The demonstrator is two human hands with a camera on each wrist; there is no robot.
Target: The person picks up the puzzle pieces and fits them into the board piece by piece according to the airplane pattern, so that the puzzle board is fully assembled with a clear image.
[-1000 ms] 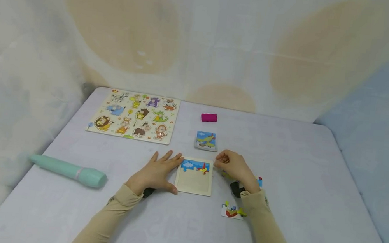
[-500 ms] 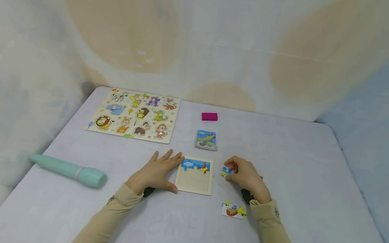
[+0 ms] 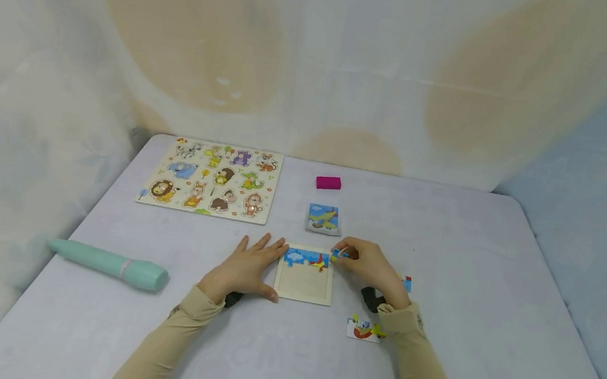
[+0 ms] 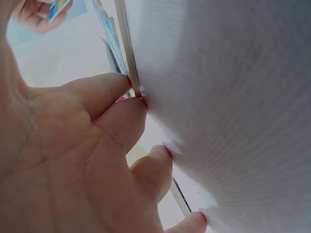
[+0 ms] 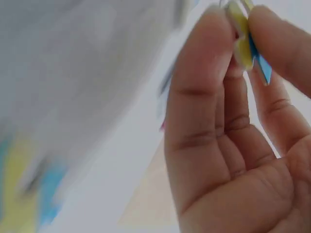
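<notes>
My left hand (image 3: 245,270) lies with spread fingers on the table, its fingertips touching the left edge of a small wooden puzzle tray (image 3: 302,301). Along the tray's top run joined puzzle pieces (image 3: 302,257) with blue sky, a cloud and a red and yellow plane tail. Between thumb and finger my right hand (image 3: 370,266) pinches a blue and yellow jigsaw piece (image 5: 252,48), just beside the tray's upper right corner. Loose pieces (image 3: 364,329) with red and yellow parts lie below the right hand. Another piece (image 3: 407,283) shows partly behind the right wrist.
An animal peg puzzle board (image 3: 211,179) lies at the back left. Beyond the tray are a plane picture block (image 3: 324,219) and a magenta block (image 3: 328,183). A mint-green microphone-shaped object (image 3: 109,264) rests at the left.
My right hand took hold of the blue and yellow jigsaw piece at the tray's right and has carried it left to the tray's corner. The left hand stays in place.
</notes>
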